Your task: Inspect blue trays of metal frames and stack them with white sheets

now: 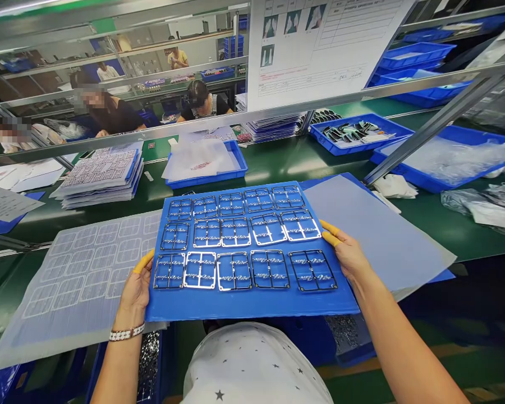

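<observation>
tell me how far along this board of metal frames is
Done: the blue board carries three full rows of metal frames, no gap showing. In hand: the left hand and right hand grip its side edges. Left: probably covering or stacking it; the right translucent sheet and the left translucent sheet both lie off the frames.

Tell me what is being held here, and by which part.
Both hands hold the blue board carrying metal frames: left hand grips its left edge, right hand its right edge.
</observation>
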Demonstrator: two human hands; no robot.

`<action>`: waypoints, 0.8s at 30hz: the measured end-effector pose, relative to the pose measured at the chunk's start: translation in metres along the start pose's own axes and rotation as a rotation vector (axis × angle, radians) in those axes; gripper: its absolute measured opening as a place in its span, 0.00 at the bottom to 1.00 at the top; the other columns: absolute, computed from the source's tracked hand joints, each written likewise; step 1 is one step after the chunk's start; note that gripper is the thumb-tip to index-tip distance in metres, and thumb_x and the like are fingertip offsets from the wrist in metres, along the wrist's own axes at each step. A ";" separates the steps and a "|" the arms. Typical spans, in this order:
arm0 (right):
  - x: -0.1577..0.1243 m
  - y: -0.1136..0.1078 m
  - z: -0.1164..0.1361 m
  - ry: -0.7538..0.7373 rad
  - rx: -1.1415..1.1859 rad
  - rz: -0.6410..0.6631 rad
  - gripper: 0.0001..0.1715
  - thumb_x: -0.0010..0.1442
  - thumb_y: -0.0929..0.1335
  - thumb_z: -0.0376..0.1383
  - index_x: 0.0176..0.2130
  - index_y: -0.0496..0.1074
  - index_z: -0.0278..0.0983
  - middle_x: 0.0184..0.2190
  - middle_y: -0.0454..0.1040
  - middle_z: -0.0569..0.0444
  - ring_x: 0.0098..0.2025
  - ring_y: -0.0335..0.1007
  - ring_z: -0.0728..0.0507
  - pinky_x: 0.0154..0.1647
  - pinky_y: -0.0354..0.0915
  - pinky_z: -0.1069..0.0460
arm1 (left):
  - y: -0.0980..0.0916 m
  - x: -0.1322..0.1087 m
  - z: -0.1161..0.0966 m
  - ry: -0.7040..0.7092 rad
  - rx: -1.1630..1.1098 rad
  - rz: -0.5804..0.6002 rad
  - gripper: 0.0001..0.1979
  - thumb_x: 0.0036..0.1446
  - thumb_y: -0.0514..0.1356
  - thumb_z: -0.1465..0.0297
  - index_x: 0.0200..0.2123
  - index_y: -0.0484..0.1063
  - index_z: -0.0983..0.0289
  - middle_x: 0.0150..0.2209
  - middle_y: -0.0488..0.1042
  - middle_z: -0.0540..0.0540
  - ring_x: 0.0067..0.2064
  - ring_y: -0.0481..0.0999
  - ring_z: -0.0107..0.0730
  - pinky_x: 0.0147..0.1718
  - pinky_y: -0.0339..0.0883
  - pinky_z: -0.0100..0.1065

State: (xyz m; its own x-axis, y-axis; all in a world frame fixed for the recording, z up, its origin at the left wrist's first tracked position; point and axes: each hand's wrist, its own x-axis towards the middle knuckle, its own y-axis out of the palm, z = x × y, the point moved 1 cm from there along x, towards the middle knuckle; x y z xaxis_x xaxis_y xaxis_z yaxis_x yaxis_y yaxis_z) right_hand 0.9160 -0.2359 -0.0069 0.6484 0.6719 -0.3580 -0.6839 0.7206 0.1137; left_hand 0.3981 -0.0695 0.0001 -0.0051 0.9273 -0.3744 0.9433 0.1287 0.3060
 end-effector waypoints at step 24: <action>-0.018 0.005 0.017 -0.027 -0.059 0.072 0.32 0.55 0.75 0.41 0.59 0.75 0.45 0.45 0.83 0.51 0.40 0.81 0.38 0.37 0.79 0.47 | -0.010 0.013 0.007 -0.055 -0.010 -0.023 0.13 0.56 0.64 0.72 0.44 0.81 0.67 0.36 0.83 0.57 0.33 0.81 0.30 0.30 0.75 0.25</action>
State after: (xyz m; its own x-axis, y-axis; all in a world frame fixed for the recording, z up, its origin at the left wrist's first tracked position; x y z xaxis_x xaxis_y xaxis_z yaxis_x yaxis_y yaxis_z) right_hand 0.9071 -0.2413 0.0160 0.6052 0.7264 -0.3258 -0.7470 0.6596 0.0832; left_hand 0.3911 -0.0615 -0.0140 -0.0078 0.9033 -0.4289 0.9399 0.1530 0.3052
